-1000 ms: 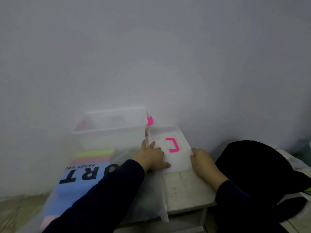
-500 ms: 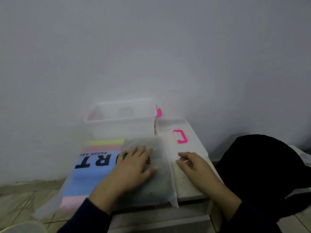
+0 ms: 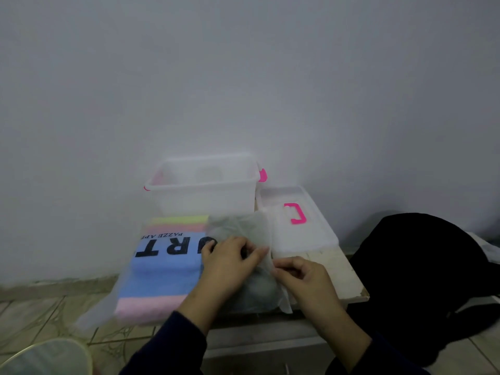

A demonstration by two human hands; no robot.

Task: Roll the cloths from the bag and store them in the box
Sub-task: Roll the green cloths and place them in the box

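Two hands (image 3: 266,269) pinching frosted bag (image 3: 243,231), worn white table (image 3: 332,269), grey wall (image 3: 243,77)

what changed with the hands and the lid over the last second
Both hands let go of the lid and came back toward the person. The left hand now grips the frosted bag, and the right hand pinches its edge. The lid lies beside the open box, which stayed put, as did the striped package.
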